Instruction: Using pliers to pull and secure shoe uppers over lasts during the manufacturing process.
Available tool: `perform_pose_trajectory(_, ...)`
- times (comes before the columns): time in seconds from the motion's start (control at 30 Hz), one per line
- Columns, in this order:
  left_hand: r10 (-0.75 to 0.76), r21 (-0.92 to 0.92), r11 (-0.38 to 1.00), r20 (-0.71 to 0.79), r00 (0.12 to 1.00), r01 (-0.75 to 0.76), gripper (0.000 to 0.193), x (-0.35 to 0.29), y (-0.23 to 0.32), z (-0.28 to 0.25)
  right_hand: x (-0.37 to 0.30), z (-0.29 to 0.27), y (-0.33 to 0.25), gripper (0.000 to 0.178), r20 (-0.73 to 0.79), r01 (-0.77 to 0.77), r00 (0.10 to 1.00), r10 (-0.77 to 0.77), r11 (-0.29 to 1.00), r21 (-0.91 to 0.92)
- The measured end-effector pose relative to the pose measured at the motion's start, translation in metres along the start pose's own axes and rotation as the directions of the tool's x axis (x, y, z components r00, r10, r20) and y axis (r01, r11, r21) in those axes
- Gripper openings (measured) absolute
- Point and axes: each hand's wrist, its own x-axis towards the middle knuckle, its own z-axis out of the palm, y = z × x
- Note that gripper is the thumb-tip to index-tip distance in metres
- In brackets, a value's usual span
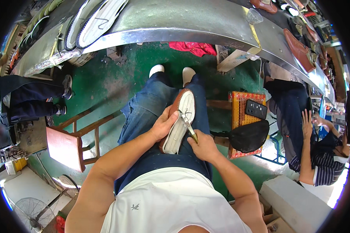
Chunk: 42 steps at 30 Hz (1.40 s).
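Observation:
A brown shoe [173, 106] lies sole up across my thighs, its toe pointing away from me. Its white sole [187, 105] has a pale, rough surface. My left hand [165, 123] grips the shoe's left side, with the thumb near the sole's edge. In my right hand [203, 145] is a slim metal hand tool [188, 125] that looks like pincers, with a yellowish handle. Its tip touches or hovers just over the sole near my left thumb; which of these I cannot tell.
A metal-topped bench [163, 19] curves across the far side, bearing white soles [101, 23] and a brown shoe [299, 48]. Wooden stools stand left [64, 149] and right [237, 112], the right one holding a phone [256, 109] and black pouch [249, 136]. People sit at both sides.

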Motion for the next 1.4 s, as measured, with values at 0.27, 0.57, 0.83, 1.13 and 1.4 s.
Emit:
perform_pose_trajectory(0.27, -0.065, 0.012, 0.998, -0.003, 0.998, 0.065, 0.082, 0.002, 0.021, 0.013, 0.016, -0.026, 0.061, 0.032, 0.561, -0.409, 0.828, 0.022, 0.707, 0.576)
perform_pose_trajectory(0.57, -0.177, 0.359, 0.907, -0.152, 0.972, 0.221, 0.073, 0.007, 0.053, 0.025, 0.013, -0.104, 0.031, 0.031, 0.528, -0.336, 0.843, 0.102, 0.867, 0.369)
perform_pose_trajectory(0.83, -0.205, 0.569, 0.785, -0.138, 0.969, 0.247, 0.075, 0.009, 0.053, 0.025, 0.034, -0.068, 0.023, 0.037, 0.188, 0.019, 0.982, -0.014, 0.999, -0.027)
perform_pose_trajectory(1.13, -0.388, 0.361, 0.857, -0.014, 0.921, 0.367, 0.077, 0.021, 0.055, 0.015, -0.019, -0.069, 0.019, 0.034, 0.474, 0.111, 0.876, -0.090, 0.994, -0.016)
perform_pose_trajectory(1.4, -0.285, 0.366, 0.892, 0.003, 0.959, 0.264, 0.077, 0.015, 0.042, 0.015, -0.044, -0.030, 0.032, 0.033, 0.234, 0.245, 0.952, -0.197, 0.949, -0.198)
